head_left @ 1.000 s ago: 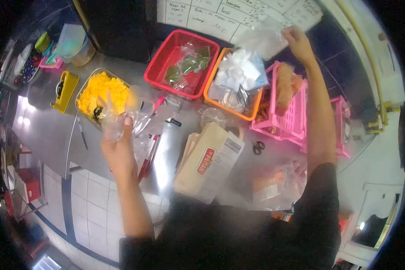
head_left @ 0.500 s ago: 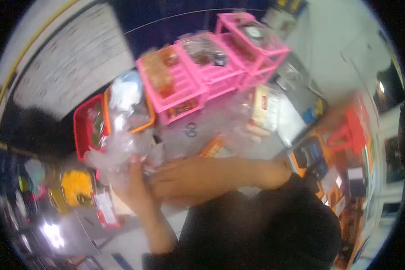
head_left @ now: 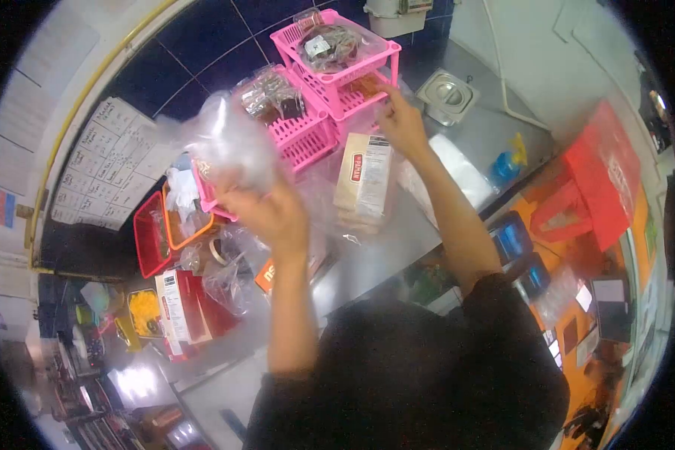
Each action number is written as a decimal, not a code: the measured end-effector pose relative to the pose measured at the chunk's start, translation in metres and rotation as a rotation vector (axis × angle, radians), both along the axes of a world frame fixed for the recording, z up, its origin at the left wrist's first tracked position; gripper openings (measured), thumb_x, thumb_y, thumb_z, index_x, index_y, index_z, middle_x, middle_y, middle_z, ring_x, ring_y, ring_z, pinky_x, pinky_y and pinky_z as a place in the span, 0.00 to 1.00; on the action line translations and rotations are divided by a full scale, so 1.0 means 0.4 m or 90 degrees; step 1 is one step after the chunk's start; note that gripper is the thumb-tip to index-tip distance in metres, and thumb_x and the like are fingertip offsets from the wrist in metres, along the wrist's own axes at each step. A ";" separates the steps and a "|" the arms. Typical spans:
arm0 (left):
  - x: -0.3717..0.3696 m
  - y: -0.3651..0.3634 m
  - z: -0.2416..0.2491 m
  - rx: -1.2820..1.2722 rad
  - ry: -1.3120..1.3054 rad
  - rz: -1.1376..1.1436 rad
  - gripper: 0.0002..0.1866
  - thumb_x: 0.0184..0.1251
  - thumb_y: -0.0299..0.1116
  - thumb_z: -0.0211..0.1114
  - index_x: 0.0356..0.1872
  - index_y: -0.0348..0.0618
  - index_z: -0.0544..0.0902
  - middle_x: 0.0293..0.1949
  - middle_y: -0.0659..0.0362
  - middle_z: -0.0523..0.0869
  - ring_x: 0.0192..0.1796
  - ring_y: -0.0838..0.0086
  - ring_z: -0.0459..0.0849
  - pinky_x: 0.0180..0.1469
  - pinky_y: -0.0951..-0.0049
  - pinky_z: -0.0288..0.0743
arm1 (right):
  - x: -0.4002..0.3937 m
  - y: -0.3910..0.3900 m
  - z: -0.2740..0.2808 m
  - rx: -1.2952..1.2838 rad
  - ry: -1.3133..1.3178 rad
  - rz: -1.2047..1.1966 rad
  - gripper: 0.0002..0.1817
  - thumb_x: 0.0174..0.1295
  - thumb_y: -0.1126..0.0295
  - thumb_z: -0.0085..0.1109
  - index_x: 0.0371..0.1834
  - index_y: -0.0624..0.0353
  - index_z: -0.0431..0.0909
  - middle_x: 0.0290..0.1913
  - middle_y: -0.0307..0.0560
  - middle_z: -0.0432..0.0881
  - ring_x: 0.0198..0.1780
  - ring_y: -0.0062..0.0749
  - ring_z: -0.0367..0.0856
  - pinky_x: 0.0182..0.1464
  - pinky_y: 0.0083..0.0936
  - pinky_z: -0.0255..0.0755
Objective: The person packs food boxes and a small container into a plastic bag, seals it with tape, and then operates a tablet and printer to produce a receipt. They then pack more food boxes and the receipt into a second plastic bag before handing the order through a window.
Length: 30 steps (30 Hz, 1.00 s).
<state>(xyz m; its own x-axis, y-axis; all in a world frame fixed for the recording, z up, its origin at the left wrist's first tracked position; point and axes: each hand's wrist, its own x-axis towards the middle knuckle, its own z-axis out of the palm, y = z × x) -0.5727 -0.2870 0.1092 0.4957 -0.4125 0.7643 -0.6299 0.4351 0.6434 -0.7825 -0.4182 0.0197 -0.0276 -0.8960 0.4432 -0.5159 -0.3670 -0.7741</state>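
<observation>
My left hand [head_left: 274,217] is raised at centre left, its fingers closed on a blurred clear plastic bag [head_left: 229,142]. Behind the bag is a pink basket [head_left: 296,139] with wrapped items. My right hand [head_left: 403,124] reaches to the front corner of the stacked pink baskets [head_left: 336,79], fingers curled together; what they hold, if anything, is too small to tell. Below it, a cream and brown packet [head_left: 366,176] lies on the metal counter [head_left: 386,259]. White sheets [head_left: 457,176] lie to the right of this packet.
Red [head_left: 148,240] and orange [head_left: 174,229] baskets stand at the left, near a red box [head_left: 202,307] and a tub of yellow food [head_left: 144,307]. A lidded steel container [head_left: 448,97], a blue bottle [head_left: 506,166] and a red bag [head_left: 592,180] are at the right.
My hands have moved apart. My left hand has risen with the clear bag; my right hand has gone up and right to the pink baskets. The view has shifted.
</observation>
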 end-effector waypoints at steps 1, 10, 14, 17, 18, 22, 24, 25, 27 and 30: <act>-0.038 -0.011 -0.031 0.036 -0.040 0.025 0.16 0.56 0.21 0.60 0.48 0.33 0.74 0.38 0.52 0.76 0.45 0.62 0.76 0.49 0.62 0.67 | -0.012 0.009 -0.003 0.002 -0.007 0.007 0.33 0.58 0.71 0.62 0.68 0.51 0.62 0.28 0.47 0.81 0.24 0.32 0.79 0.29 0.30 0.74; -0.366 0.103 -0.341 0.609 -0.073 -0.443 0.11 0.64 0.30 0.55 0.43 0.34 0.78 0.34 0.36 0.80 0.43 0.41 0.79 0.42 0.47 0.70 | -0.062 0.268 0.072 0.064 -0.293 0.286 0.22 0.64 0.78 0.54 0.62 0.56 0.66 0.46 0.39 0.79 0.25 0.14 0.71 0.25 0.15 0.64; -0.352 0.189 -0.367 0.640 -0.063 -0.620 0.13 0.64 0.25 0.52 0.46 0.32 0.79 0.39 0.35 0.82 0.42 0.44 0.82 0.44 0.55 0.74 | -0.135 0.342 0.103 0.135 -0.249 0.230 0.24 0.64 0.79 0.54 0.64 0.58 0.63 0.39 0.39 0.78 0.25 0.12 0.70 0.24 0.12 0.62; -0.270 0.242 -0.371 0.731 -0.237 -0.714 0.16 0.71 0.31 0.48 0.51 0.33 0.78 0.41 0.35 0.82 0.43 0.44 0.82 0.47 0.54 0.74 | -0.151 0.392 0.113 0.292 -0.438 0.193 0.26 0.63 0.80 0.54 0.65 0.57 0.64 0.38 0.38 0.78 0.29 0.12 0.72 0.28 0.10 0.65; -0.234 0.246 -0.488 0.786 -0.333 -0.764 0.18 0.73 0.34 0.47 0.54 0.34 0.78 0.42 0.36 0.82 0.43 0.45 0.82 0.48 0.55 0.74 | -0.146 0.405 0.109 0.294 -0.476 0.181 0.26 0.63 0.80 0.55 0.65 0.56 0.64 0.38 0.37 0.78 0.30 0.11 0.72 0.28 0.09 0.64; -0.190 0.203 -0.691 1.013 -0.442 -0.702 0.21 0.74 0.41 0.48 0.50 0.32 0.79 0.42 0.39 0.84 0.45 0.50 0.84 0.46 0.54 0.77 | -0.095 0.466 0.089 0.272 -0.347 0.182 0.27 0.60 0.81 0.57 0.63 0.55 0.66 0.32 0.35 0.75 0.23 0.09 0.66 0.21 0.10 0.57; -0.174 0.220 -0.708 1.108 -0.442 -0.630 0.22 0.73 0.42 0.49 0.47 0.31 0.81 0.42 0.40 0.85 0.45 0.52 0.85 0.44 0.53 0.78 | -0.107 0.465 0.066 0.252 -0.281 0.176 0.26 0.60 0.81 0.58 0.62 0.55 0.67 0.31 0.34 0.74 0.25 0.09 0.67 0.24 0.11 0.59; -0.191 0.253 -0.669 1.037 -0.571 -0.480 0.18 0.65 0.41 0.56 0.43 0.36 0.83 0.43 0.44 0.86 0.47 0.56 0.85 0.47 0.53 0.77 | -0.117 0.467 0.085 0.296 -0.281 0.134 0.24 0.59 0.81 0.57 0.60 0.56 0.68 0.30 0.34 0.74 0.25 0.10 0.68 0.25 0.11 0.59; -0.223 0.270 -0.412 0.989 -0.684 -0.330 0.12 0.55 0.38 0.64 0.36 0.44 0.87 0.35 0.53 0.88 0.44 0.65 0.87 0.42 0.55 0.80 | -0.162 0.465 0.115 0.372 -0.296 0.108 0.25 0.57 0.80 0.57 0.59 0.56 0.67 0.30 0.34 0.76 0.24 0.11 0.68 0.25 0.11 0.59; -0.207 0.313 -0.144 0.848 -0.674 -0.347 0.15 0.61 0.44 0.60 0.38 0.43 0.85 0.34 0.54 0.86 0.42 0.61 0.87 0.41 0.52 0.79 | -0.228 0.448 0.120 0.339 -0.387 0.238 0.28 0.56 0.80 0.59 0.61 0.55 0.65 0.32 0.34 0.77 0.24 0.11 0.70 0.24 0.12 0.60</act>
<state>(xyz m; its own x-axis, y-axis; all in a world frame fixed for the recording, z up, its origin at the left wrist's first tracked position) -0.6554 -0.1618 0.0517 -0.3269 -0.8896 -0.3191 -0.9439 0.2906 0.1568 -0.8737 -0.2391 0.0677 0.2132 -0.9765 -0.0312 0.1212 0.0581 -0.9909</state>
